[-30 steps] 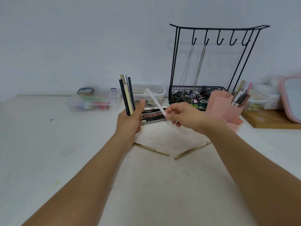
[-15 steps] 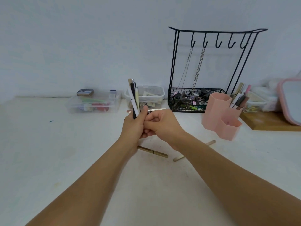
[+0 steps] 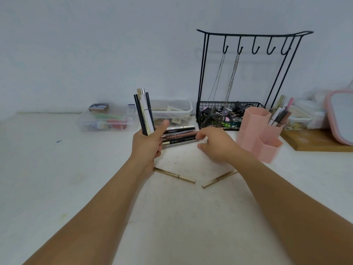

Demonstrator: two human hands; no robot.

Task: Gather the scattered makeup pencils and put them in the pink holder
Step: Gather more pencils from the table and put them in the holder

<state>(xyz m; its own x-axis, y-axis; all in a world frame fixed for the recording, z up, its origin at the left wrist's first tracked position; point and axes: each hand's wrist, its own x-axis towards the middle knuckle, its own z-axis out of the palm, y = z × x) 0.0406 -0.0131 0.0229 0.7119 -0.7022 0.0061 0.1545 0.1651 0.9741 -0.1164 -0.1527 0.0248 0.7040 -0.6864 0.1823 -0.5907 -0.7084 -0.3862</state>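
Note:
My left hand [image 3: 148, 145] grips an upright bundle of several makeup pencils [image 3: 144, 111], black, cream and white. Behind it a pile of dark and brown pencils [image 3: 178, 137] lies flat on the table. My right hand [image 3: 216, 145] reaches to the right end of that pile, with fingertips and thumb touching it and nothing lifted. Two gold pencils lie nearer me, one to the left [image 3: 174, 175] and one to the right [image 3: 219, 178], partly under my right wrist. The pink holder [image 3: 255, 127] stands right of my right hand, with several pencils in its back compartment.
A black wire jewelry stand [image 3: 248, 73] with chains and a basket stands behind the holder. Two clear plastic boxes [image 3: 107, 119] [image 3: 172, 109] sit at the back. A wooden board [image 3: 315, 142] and a pink-framed mirror [image 3: 342, 119] are at the right.
My right hand passed the white pencil into the left hand's bundle, then moved away to the right end of the pile on the table.

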